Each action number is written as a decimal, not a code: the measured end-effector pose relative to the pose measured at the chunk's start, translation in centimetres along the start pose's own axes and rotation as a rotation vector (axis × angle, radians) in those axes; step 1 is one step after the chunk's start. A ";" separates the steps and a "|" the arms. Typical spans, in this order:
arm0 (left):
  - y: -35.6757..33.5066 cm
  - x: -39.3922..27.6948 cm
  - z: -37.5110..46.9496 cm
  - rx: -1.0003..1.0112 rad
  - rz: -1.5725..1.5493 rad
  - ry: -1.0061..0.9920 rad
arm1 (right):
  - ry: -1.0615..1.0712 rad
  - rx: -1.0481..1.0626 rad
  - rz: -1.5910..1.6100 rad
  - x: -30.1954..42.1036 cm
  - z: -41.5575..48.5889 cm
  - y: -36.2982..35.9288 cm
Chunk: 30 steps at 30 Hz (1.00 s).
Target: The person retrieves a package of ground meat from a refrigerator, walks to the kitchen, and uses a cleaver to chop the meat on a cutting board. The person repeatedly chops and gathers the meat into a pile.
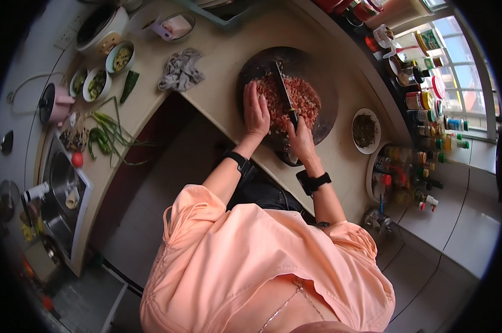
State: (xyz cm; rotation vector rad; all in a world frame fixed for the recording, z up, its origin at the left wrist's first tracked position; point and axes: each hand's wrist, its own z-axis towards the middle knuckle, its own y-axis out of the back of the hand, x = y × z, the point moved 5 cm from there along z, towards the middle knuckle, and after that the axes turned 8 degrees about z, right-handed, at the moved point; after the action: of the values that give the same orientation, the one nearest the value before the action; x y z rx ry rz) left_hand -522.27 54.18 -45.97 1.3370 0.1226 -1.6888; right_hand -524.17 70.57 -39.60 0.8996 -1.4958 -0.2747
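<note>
A heap of minced red meat (pixel 306 96) with pale bits through it lies on a dark round chopping board (pixel 327 118). My right hand (pixel 302 139) grips the black handle of a kitchen knife (pixel 281 85). Its blade points away from me across the meat, seen nearly edge-on. Flat along the left side of the heap rests my left hand (pixel 257 110), fingers stretched out and holding nothing. Whether its palm presses on the meat or the board is hidden.
A plate of dark chopped food (pixel 364 131) sits right of the board. Seasoning bottles (pixel 419 100) line the window side. Leftward are a crumpled grey cloth (pixel 182 70), small bowls (pixel 97 85), spring onions (pixel 109 123), green peppers (pixel 99 140), a tomato (pixel 77 159) and a sink (pixel 61 195).
</note>
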 end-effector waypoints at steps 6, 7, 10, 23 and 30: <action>0.1 -0.2 2.2 0.050 0.021 -0.029 | -0.071 -0.194 0.187 0.8 -0.4 0.7; 0.1 -0.1 2.6 0.057 0.034 -0.029 | -0.110 -0.200 0.218 0.6 -0.4 0.3; -0.1 0.4 3.6 0.091 0.082 -0.037 | -0.141 -0.205 0.085 0.1 -0.3 -0.2; -1.0 0.9 3.7 0.184 0.048 -0.129 | -0.209 -0.361 0.198 0.1 -1.5 0.6; -1.0 1.1 3.4 0.139 0.083 -0.122 | -0.099 -0.394 0.182 -2.0 -2.5 0.9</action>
State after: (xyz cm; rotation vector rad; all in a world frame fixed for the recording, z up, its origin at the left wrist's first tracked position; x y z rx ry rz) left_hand -525.36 52.07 -45.92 1.3184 -0.1215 -1.7288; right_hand -522.42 73.35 -40.04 0.4381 -1.5329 -0.4663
